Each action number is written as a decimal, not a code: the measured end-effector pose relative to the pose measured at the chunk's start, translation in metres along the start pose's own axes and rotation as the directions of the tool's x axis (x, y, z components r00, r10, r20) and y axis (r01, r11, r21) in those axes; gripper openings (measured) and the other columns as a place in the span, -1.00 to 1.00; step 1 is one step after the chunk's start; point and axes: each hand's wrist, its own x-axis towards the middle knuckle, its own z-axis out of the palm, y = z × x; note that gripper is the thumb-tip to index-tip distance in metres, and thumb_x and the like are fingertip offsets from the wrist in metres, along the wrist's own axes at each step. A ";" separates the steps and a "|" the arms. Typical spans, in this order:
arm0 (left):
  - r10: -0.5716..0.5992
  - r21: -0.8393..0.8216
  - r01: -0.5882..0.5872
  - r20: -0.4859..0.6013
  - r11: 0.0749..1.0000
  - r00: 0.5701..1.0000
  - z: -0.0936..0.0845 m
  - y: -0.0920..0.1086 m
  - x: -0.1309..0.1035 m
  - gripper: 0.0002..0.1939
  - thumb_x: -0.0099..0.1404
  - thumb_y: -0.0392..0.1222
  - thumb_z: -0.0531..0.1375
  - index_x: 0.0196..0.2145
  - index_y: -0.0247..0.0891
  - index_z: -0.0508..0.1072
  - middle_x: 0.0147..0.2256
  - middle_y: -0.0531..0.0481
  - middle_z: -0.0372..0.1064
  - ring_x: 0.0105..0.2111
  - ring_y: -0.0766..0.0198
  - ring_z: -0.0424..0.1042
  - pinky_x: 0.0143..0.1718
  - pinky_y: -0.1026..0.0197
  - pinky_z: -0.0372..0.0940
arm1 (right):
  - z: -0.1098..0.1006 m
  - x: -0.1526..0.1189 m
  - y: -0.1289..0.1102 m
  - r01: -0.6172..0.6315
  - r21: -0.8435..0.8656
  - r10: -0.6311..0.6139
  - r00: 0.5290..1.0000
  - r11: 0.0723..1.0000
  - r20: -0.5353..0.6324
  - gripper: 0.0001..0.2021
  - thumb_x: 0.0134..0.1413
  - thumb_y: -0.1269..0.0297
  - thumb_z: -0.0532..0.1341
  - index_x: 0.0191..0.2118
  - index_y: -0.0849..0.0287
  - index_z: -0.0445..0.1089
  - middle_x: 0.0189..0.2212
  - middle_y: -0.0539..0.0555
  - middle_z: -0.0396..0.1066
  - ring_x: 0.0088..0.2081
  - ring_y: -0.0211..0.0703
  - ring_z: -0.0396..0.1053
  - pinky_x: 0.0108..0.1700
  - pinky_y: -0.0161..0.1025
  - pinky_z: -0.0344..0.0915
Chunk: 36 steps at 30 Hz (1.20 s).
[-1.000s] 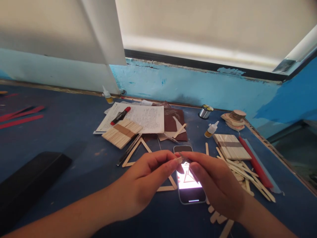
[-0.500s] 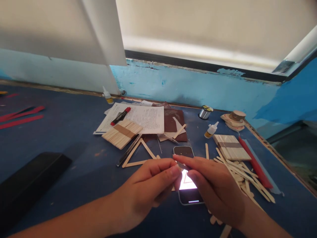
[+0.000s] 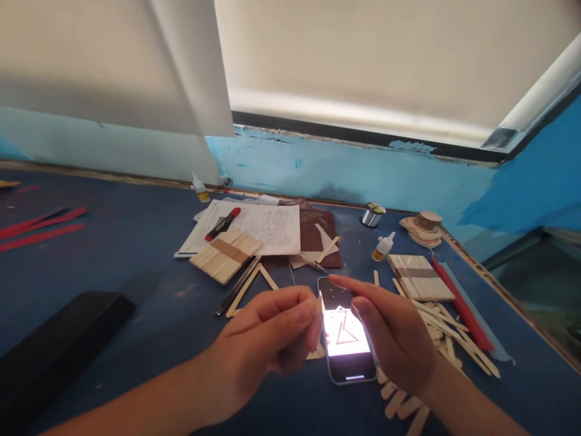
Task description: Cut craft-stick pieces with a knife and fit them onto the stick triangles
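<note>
My left hand (image 3: pixel 276 330) is closed in a pinch over the table, and a small pale wooden piece (image 3: pixel 319 307) shows at its fingertips. To its right, my right hand (image 3: pixel 393 327) has thumb and index finger together on a thin dark blade (image 3: pixel 353 293), mostly hidden by the fingers. The hands are apart. Below and between them lies a phone (image 3: pixel 351 366), its lit screen showing a triangle picture. Craft sticks laid as a triangle (image 3: pixel 247 289) are partly covered by my left hand.
Loose craft sticks (image 3: pixel 447 321) and a banded stick bundle (image 3: pixel 420 277) lie at right, near a glue bottle (image 3: pixel 384 247) and wire spool (image 3: pixel 373 215). Behind my left hand are another bundle (image 3: pixel 226 255), papers (image 3: pixel 272 227) and a marker (image 3: pixel 222 224). A black case (image 3: pixel 68 339) sits at left.
My hands have moved apart, the left slightly left and the right slightly right, uncovering more of the phone screen. The view has tilted up a little.
</note>
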 end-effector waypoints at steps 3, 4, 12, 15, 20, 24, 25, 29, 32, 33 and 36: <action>0.054 0.102 -0.051 -0.023 0.993 0.998 0.002 -0.005 0.001 -0.65 0.51 -0.07 0.12 -0.42 -0.28 0.39 -0.51 0.13 0.07 -0.50 0.38 -0.02 -0.47 0.25 -0.12 | 0.001 -0.006 -0.004 0.027 0.025 -0.028 0.999 0.999 0.042 -0.59 0.39 0.37 0.12 0.26 -0.11 0.35 -0.01 0.01 0.58 -0.07 -0.17 0.55 -0.14 -0.24 0.46; 0.069 0.132 -0.066 -0.019 0.989 0.997 0.003 -0.005 0.000 -0.66 0.52 -0.07 0.11 -0.40 -0.27 0.41 -0.49 0.13 0.10 -0.49 0.38 -0.01 -0.47 0.26 -0.09 | 0.001 -0.007 -0.004 0.037 0.031 -0.038 0.998 0.999 0.055 -0.58 0.39 0.37 0.13 0.27 -0.11 0.34 -0.01 0.03 0.58 -0.06 -0.15 0.55 -0.14 -0.23 0.46; 0.140 0.344 -0.158 0.077 0.925 0.987 0.003 -0.005 -0.003 -0.72 0.55 -0.12 0.08 -0.29 -0.24 0.47 -0.35 0.09 0.33 -0.32 0.38 0.23 -0.27 0.31 0.12 | 0.001 -0.007 -0.013 0.158 0.102 -0.170 0.978 0.982 0.124 -0.55 0.40 0.32 0.10 0.34 0.07 0.28 -0.22 0.09 0.57 -0.29 -0.16 0.52 -0.32 -0.24 0.40; 0.127 0.317 -0.151 0.097 0.936 0.987 0.004 -0.006 -0.002 -0.73 0.56 -0.12 0.06 -0.26 -0.23 0.46 -0.33 0.08 0.32 -0.32 0.37 0.24 -0.26 0.31 0.14 | 0.002 -0.006 -0.013 0.186 0.147 -0.205 0.971 0.971 0.125 -0.55 0.42 0.31 0.09 0.34 0.14 0.27 -0.29 0.08 0.53 -0.33 -0.19 0.49 -0.32 -0.25 0.39; 0.095 0.314 -0.116 0.083 0.942 0.992 0.002 -0.011 -0.001 -0.72 0.55 -0.10 0.05 -0.28 -0.23 0.45 -0.38 0.09 0.24 -0.39 0.37 0.15 -0.38 0.28 0.05 | 0.003 -0.008 -0.012 0.192 0.141 -0.211 0.967 0.971 0.142 -0.54 0.43 0.28 0.09 0.37 0.16 0.24 -0.33 0.07 0.49 -0.38 -0.20 0.44 -0.34 -0.23 0.38; -0.010 0.213 -0.007 0.080 0.977 0.997 0.003 -0.011 -0.002 -0.65 0.51 0.03 0.07 -0.36 -0.23 0.34 -0.49 0.13 0.07 -0.47 0.34 0.03 -0.44 0.24 -0.04 | 0.005 -0.011 -0.013 0.203 0.076 -0.211 0.970 0.976 0.123 -0.53 0.42 0.29 0.10 0.38 0.11 0.23 -0.37 0.05 0.45 -0.42 -0.20 0.41 -0.40 -0.25 0.35; -0.031 0.186 0.016 0.080 0.982 0.996 0.004 -0.008 -0.003 -0.64 0.50 0.05 0.07 -0.39 -0.22 0.31 -0.50 0.13 0.05 -0.48 0.33 0.01 -0.45 0.23 -0.05 | 0.006 -0.010 -0.011 0.210 0.052 -0.214 0.970 0.976 0.114 -0.53 0.42 0.30 0.11 0.37 0.10 0.24 -0.37 0.04 0.45 -0.43 -0.21 0.41 -0.41 -0.25 0.35; -0.160 0.302 0.113 0.134 0.947 0.978 0.016 0.005 -0.009 -0.63 0.42 0.02 0.17 -0.47 -0.21 0.24 -0.50 0.12 0.05 -0.49 0.32 0.02 -0.45 0.20 -0.08 | 0.007 0.002 0.008 0.001 -0.078 -0.004 0.999 0.997 -0.034 -0.60 0.42 0.33 0.10 0.29 0.04 0.37 -0.20 0.09 0.60 -0.32 -0.18 0.53 -0.27 -0.21 0.46; -0.177 0.335 0.069 0.304 0.940 0.936 0.021 0.007 -0.013 -0.59 0.44 0.07 0.12 -0.48 -0.21 0.23 -0.49 0.09 0.09 -0.48 0.31 0.07 -0.45 0.20 -0.03 | 0.006 0.010 0.021 -0.113 -0.087 0.102 0.987 0.990 -0.126 -0.64 0.41 0.27 0.12 0.22 0.10 0.44 -0.06 0.13 0.61 -0.14 -0.10 0.57 -0.13 -0.15 0.49; -0.098 0.298 0.033 0.206 0.954 0.974 0.020 0.005 -0.013 -0.61 0.45 0.07 0.11 -0.46 -0.21 0.24 -0.46 0.08 0.11 -0.46 0.30 0.08 -0.43 0.21 -0.01 | 0.006 0.010 0.022 -0.102 -0.074 0.093 0.988 0.992 -0.122 -0.64 0.41 0.27 0.12 0.23 0.09 0.43 -0.04 0.13 0.61 -0.12 -0.10 0.57 -0.12 -0.16 0.49; 0.037 0.373 -0.065 0.081 0.926 0.996 0.013 0.002 -0.011 -0.63 0.51 0.01 0.06 -0.41 -0.23 0.34 -0.46 0.09 0.14 -0.42 0.31 0.12 -0.39 0.23 0.03 | 0.007 0.006 0.019 -0.016 -0.034 0.013 0.997 0.999 -0.075 -0.63 0.40 0.32 0.13 0.24 0.03 0.42 -0.02 0.08 0.60 -0.13 -0.15 0.57 -0.14 -0.20 0.48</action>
